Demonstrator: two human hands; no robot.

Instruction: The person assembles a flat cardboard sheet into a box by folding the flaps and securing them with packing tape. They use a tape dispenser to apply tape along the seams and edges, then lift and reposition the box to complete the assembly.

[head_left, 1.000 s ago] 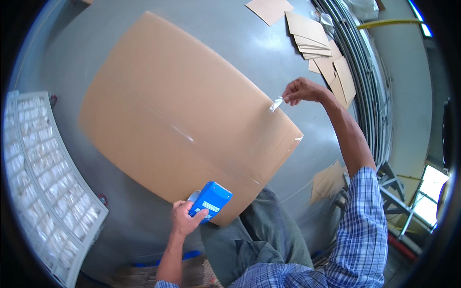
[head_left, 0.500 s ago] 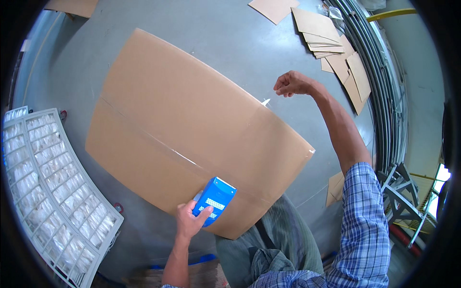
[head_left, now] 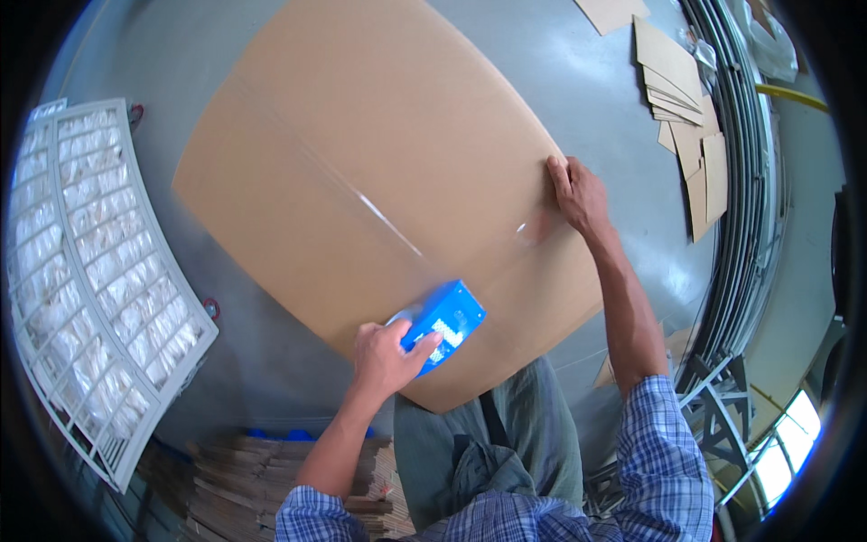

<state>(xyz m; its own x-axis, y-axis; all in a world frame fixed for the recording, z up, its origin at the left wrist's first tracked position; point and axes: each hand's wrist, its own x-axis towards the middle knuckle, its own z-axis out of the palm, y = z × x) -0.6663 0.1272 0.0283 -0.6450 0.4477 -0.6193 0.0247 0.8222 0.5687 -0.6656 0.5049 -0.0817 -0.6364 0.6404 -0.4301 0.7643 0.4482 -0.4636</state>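
Observation:
A big brown cardboard box (head_left: 361,135) fills the middle of the view, its top face toward me. Clear shiny tape (head_left: 386,219) runs along the seam across it. My left hand (head_left: 388,357) is wrapped round a blue tape dispenser (head_left: 444,327), holding it over the near part of the box. At the right edge, my right hand (head_left: 580,191) grips the cardboard with the thumb on top; its other fingers are partly hidden past the edge. A smaller glossy patch of tape (head_left: 524,229) shows below that hand.
To the left stands a white wire rack (head_left: 126,244) full of clear plastic-wrapped items. Flat cardboard sheets (head_left: 668,68) lie on the floor at the upper right, beside long metal rails (head_left: 736,117). Stacked cardboard (head_left: 244,488) is at the lower left, near my legs.
My right hand has come down from above the floor onto the box's right edge. The box sits higher and turned in view. My left hand keeps the dispenser, now slightly higher and right.

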